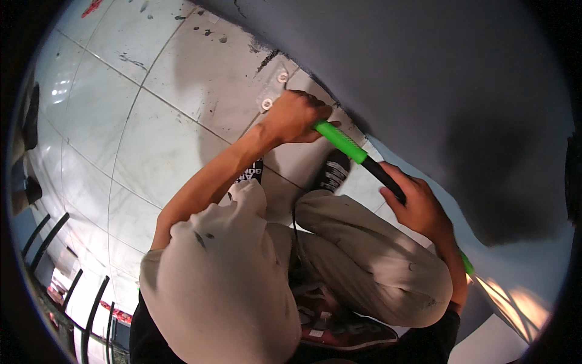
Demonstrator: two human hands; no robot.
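My left hand point(294, 115) grips the upper end of a green-and-black pole point(341, 139) at its green section, close to the bottom edge of a dark grey wall point(436, 54). My right hand point(412, 200) is wrapped round the black section lower down. The pole slants down to the right, behind my right forearm, where another green piece point(465, 262) shows. Beside my left hand, a small pale plate with two rings point(267, 103) lies on the tiled floor. I am crouched, with beige-trousered knees point(218, 273) below my hands.
White floor tiles point(121, 121) with dark smudges stretch to the left. Black metal bars point(85, 309) and red items point(121, 315) are at the lower left edge. A pale blue band point(497, 267) runs along the wall on the right. My dark footwear point(332, 173) stands near the wall.
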